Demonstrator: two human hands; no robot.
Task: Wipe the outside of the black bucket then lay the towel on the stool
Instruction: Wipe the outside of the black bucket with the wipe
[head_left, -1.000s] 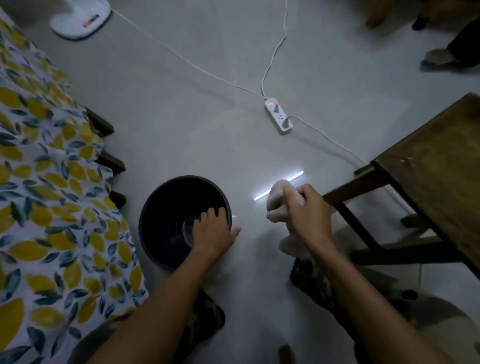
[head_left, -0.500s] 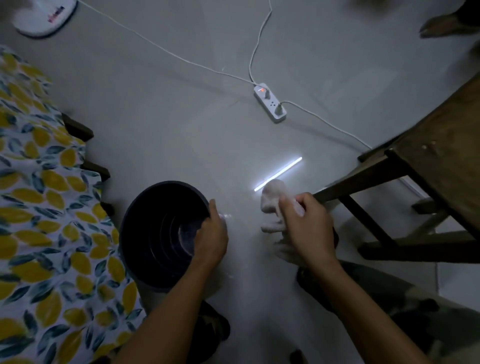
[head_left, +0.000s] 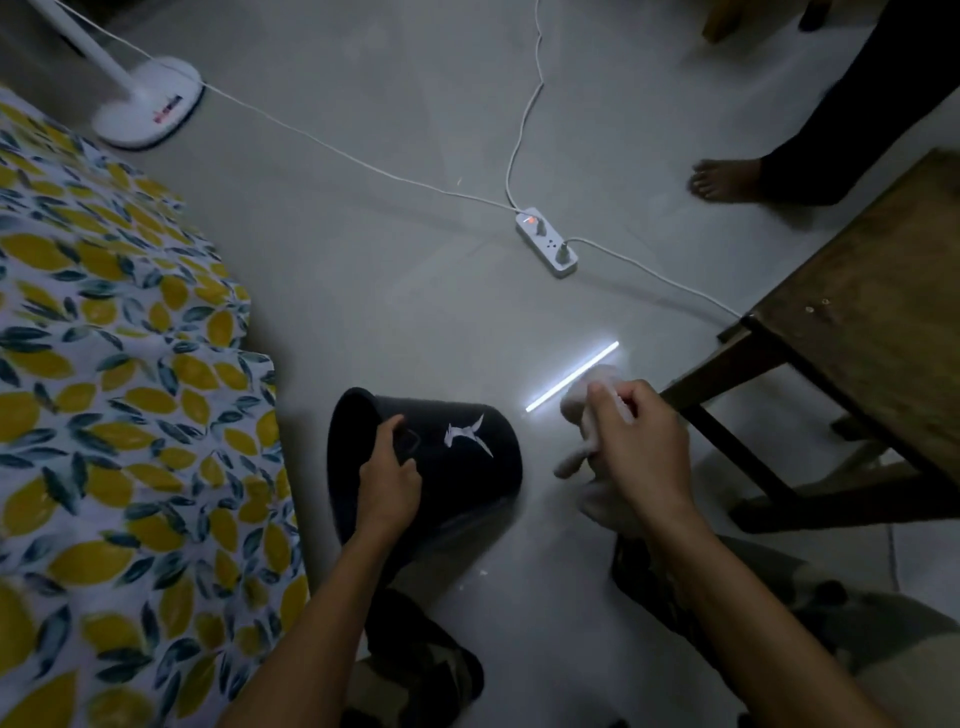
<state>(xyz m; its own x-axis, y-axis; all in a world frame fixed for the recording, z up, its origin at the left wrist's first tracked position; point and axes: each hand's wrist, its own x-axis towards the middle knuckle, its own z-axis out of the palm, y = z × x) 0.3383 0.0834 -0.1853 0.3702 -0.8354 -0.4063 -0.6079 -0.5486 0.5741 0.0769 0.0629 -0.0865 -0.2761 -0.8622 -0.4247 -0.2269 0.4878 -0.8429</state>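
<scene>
The black bucket (head_left: 457, 462) lies tipped on its side on the pale floor, mouth facing left, a white bird mark showing on its wall. My left hand (head_left: 387, 475) grips its rim near the mouth. To the bucket's right, my right hand (head_left: 636, 452) holds a bunched pale towel (head_left: 582, 410), a short gap away from the bucket's base. The wooden stool (head_left: 878, 322) stands at the right, its seat bare.
A white power strip (head_left: 546, 248) and its cords cross the floor ahead. A fan base (head_left: 148, 109) stands far left. A lemon-print cloth (head_left: 114, 395) covers furniture on the left. Another person's bare foot (head_left: 727, 179) rests at upper right. My knees fill the bottom.
The bucket stood upright with its mouth up; my left hand has tipped it over onto its side. My right hand still holds the towel in nearly the same spot.
</scene>
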